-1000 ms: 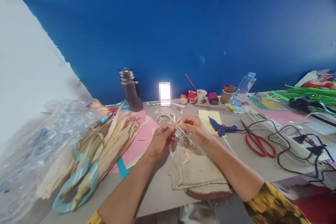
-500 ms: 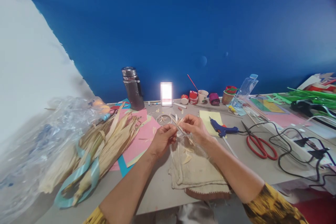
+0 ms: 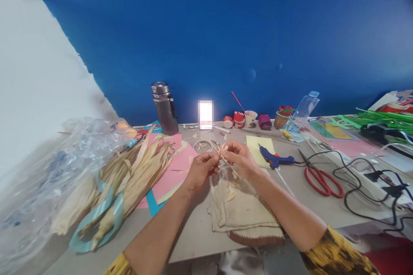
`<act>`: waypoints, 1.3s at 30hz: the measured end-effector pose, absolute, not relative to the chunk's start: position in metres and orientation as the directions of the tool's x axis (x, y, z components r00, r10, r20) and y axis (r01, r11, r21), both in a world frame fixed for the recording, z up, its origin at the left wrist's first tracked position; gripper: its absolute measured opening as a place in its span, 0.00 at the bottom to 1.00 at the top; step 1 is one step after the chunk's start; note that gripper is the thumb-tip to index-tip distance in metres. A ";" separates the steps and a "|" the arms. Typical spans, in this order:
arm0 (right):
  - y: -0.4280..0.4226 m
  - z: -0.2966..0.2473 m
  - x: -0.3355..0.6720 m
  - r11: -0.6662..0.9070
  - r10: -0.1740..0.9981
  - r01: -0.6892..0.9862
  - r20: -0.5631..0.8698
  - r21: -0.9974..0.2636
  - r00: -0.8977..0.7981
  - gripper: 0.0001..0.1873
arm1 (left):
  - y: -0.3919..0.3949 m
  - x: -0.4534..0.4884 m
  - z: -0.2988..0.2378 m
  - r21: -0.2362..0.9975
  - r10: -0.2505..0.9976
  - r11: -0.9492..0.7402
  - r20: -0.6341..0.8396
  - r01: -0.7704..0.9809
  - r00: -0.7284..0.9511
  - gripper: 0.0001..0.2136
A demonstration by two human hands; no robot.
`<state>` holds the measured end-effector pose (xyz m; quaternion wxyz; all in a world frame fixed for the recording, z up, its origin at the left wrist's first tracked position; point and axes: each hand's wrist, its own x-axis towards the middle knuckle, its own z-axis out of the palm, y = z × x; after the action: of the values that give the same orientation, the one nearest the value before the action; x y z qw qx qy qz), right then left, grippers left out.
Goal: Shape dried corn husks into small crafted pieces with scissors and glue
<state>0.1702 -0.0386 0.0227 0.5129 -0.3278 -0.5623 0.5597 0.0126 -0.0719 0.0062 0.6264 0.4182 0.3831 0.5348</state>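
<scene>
My left hand (image 3: pixel 204 169) and my right hand (image 3: pixel 240 158) meet above a folded beige cloth (image 3: pixel 248 210). Both are closed in a pinch on a small pale corn husk flower (image 3: pixel 222 149), whose thin stem slants down under my right hand. Its lower petals are hidden by my fingers. Small husk scraps (image 3: pixel 231 193) lie on the cloth. Just behind my hands is a roll of tape (image 3: pixel 203 146). Left of them, a bundle of dried corn husks (image 3: pixel 142 174) lies with a pale blue ribbon (image 3: pixel 93 228) looped round it.
Right of my hands are a blue glue gun (image 3: pixel 276 160) on yellow paper, red-handled scissors (image 3: pixel 323 182) and a power strip (image 3: pixel 364 176) with tangled black cords. A dark flask (image 3: pixel 165 111), paint jars (image 3: pixel 238 120) and a paper cup (image 3: pixel 251 118) stand along the blue wall. Plastic wrap (image 3: pixel 64 180) covers the left side.
My fingers have shifted slightly around the husk flower, and its pointed tip no longer sticks up as far. The whole view has moved a little.
</scene>
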 end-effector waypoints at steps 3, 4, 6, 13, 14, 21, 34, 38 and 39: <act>-0.040 0.025 0.170 0.101 0.955 -0.259 0.166 -0.961 -0.245 0.16 | -0.071 0.012 0.007 0.931 0.997 0.042 -0.015 -0.363 0.078 0.16; -0.040 0.024 0.169 0.071 0.959 -0.289 0.145 -0.955 -0.242 0.16 | -0.071 0.012 0.008 0.930 0.998 0.030 -0.010 -0.367 0.054 0.15; -0.040 0.023 0.168 0.014 0.962 -0.341 0.106 -0.940 -0.253 0.17 | -0.071 0.012 0.009 0.932 1.000 0.005 0.001 -0.362 0.015 0.15; -0.040 0.019 0.163 -0.076 0.964 -0.393 0.033 -0.916 -0.264 0.19 | -0.072 0.013 0.011 0.971 0.995 -0.097 0.094 -0.219 -0.022 0.12; -0.040 0.019 0.163 -0.088 0.964 -0.401 0.023 -0.912 -0.265 0.19 | -0.072 0.013 0.011 0.975 0.994 -0.106 0.104 -0.197 -0.022 0.12; -0.041 0.023 0.165 -0.106 0.953 -0.381 0.015 -0.918 -0.302 0.18 | -0.072 0.011 0.011 0.976 0.995 -0.081 0.090 -0.203 0.036 0.11; -0.040 0.020 0.169 -0.065 0.934 -0.334 0.060 -0.940 -0.352 0.13 | -0.074 0.011 0.014 0.978 0.994 -0.105 0.106 -0.179 -0.001 0.10; -0.041 0.021 0.169 -0.066 0.934 -0.347 0.064 -0.936 -0.352 0.13 | -0.073 0.010 0.013 0.978 0.983 -0.183 0.180 -0.101 -0.038 0.09; -0.041 0.021 0.169 -0.069 0.934 -0.350 0.063 -0.934 -0.352 0.14 | -0.073 0.010 0.013 0.976 0.979 -0.202 0.199 -0.085 -0.046 0.09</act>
<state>0.1687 -0.0411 0.0214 0.4823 -0.3024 -0.4826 0.6656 0.0099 -0.0733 0.0131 0.4596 0.5156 0.4333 0.5789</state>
